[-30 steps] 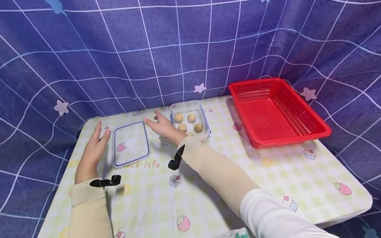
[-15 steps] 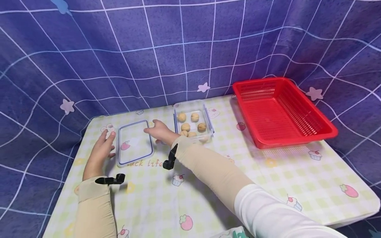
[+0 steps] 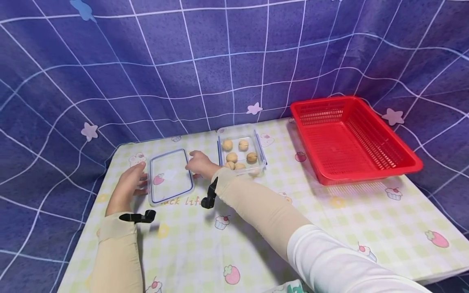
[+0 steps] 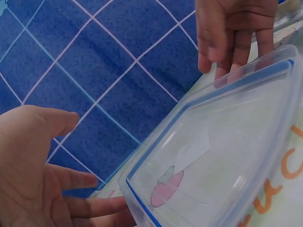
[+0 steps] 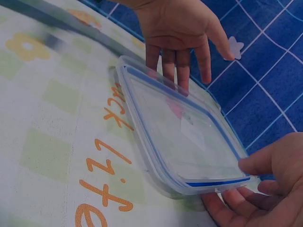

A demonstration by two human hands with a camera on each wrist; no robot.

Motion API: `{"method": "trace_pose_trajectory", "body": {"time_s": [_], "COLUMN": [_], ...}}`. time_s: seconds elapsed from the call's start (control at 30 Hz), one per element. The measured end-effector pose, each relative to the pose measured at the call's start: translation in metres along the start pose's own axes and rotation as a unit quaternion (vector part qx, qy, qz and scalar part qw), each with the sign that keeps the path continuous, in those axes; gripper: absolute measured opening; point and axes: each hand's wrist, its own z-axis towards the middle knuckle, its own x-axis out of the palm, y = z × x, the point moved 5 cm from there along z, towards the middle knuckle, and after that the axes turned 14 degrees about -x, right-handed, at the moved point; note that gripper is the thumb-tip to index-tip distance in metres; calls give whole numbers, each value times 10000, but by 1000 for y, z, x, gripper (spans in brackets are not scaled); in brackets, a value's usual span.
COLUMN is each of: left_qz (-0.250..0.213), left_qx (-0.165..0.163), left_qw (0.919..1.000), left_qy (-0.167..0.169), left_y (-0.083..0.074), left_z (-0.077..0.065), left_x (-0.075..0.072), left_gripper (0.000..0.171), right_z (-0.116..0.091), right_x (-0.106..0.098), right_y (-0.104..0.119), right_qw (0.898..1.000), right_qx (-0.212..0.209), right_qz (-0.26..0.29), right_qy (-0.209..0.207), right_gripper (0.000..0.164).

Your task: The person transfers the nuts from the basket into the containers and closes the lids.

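Note:
A clear rectangular lid (image 3: pixel 171 176) with a blue seal lies on the tablecloth between both hands. At its left edge, my left hand (image 3: pixel 129 185) has its fingertips right at the rim; the thumb stands apart in the left wrist view. My right hand (image 3: pixel 202 164) is at the opposite edge. In the right wrist view, its fingers (image 5: pixel 227 203) reach low beside the rim, with the thumb above them. To the right of this hand stands a clear box (image 3: pixel 261 152) with blue-edged sides, holding several walnuts (image 3: pixel 251 157).
A red perforated plastic basket (image 3: pixel 342 175) stands at the back right of the table. The tablecloth (image 3: pixel 198 252) is printed with cupcakes and strawberries. A blue curtain (image 3: pixel 190 61) rises behind the table. Part of a white-and-green item (image 3: pixel 293 288) shows at the front edge.
Both hands have come down to the lid's side edges, the right one moving away from the walnut box. The lid and box shift slightly rightward in view together with the whole scene.

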Motion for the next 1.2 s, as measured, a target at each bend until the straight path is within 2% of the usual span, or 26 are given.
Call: {"method": "trace_pose_trajectory", "body": {"time_s": [0.23, 0.4, 0.47, 0.53, 0.67, 0.8, 0.93, 1.07, 1.2], "left_qz": [-260, -545, -512, -517, -714, -1317, -1994, -2453, -2709], "left_qx": [-440, -509, -445, -372, -321, -401, -255, -59, 91], "left_qw": [9985, 9961, 9960, 9955, 9926, 9840, 9682, 9514, 9407], "left_qy": [187, 466, 586, 701, 928, 1131, 1488, 1863, 2039], "left_y": [0, 2, 3, 4, 5, 1, -6, -14, -22], "left_z": [7, 9, 8, 9, 6, 1, -5, -10, -15], "left_x": [-4, -5, -5, -6, -9, -9, -6, -4, -4], "left_gripper": [86, 85, 82, 78, 76, 79, 82, 84, 83], "right_z": [8, 12, 12, 10, 6, 3, 3, 4, 5], "right_x": [-1, -5, -7, -9, -12, -21, -32, -41, -50], "right_y": [-6, -9, -8, -7, -1, 6, 12, 20, 31], "right_qw": [9998, 9999, 9999, 9997, 9955, 9906, 9905, 9891, 9877], "right_qx": [-170, -57, -15, -19, -82, -171, -181, -187, -194], "right_qz": [-115, -54, -2, 147, 930, 1353, 1363, 1459, 1548], "right_qy": [46, -73, -164, -218, -183, 38, 4, -8, 89], "right_gripper": [60, 61, 62, 63, 68, 71, 71, 72, 73]}}
